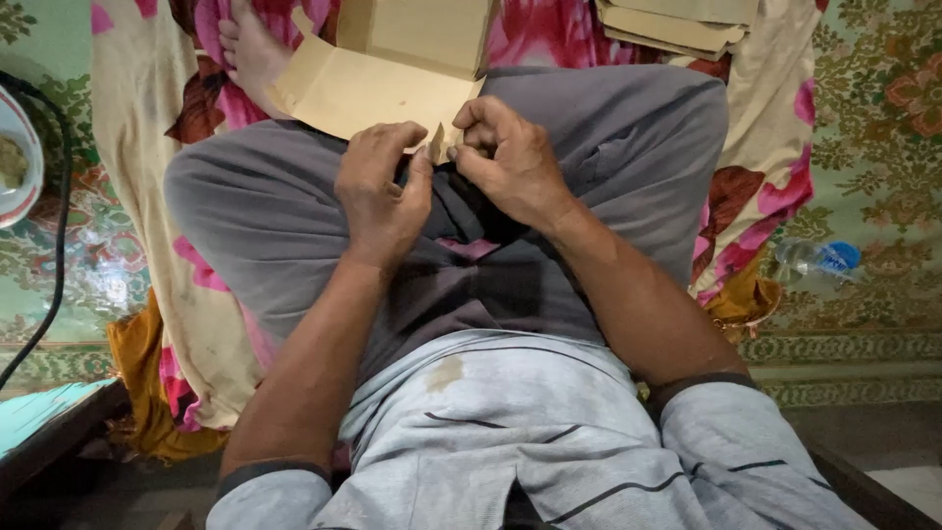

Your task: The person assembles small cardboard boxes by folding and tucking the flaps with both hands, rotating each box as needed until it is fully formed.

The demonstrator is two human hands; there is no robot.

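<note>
Head view: bowl (pixel 15 157) far left on floor. My left hand (pixel 381 186) pinches shut on envelope (pixel 378 93) flap edge, over my lap. Right hand (pixel 510 157) pinches same edge, just beside. Envelope stack (pixel 677 25) upper right, bottle (pixel 814 260) far right.

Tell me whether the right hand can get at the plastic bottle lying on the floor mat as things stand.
Probably yes, but not while busy. The right hand is pinching the brown cardboard piece together with the left hand. The plastic bottle lies on the person's right on the patterned mat, with nothing visibly blocking the way.
</note>
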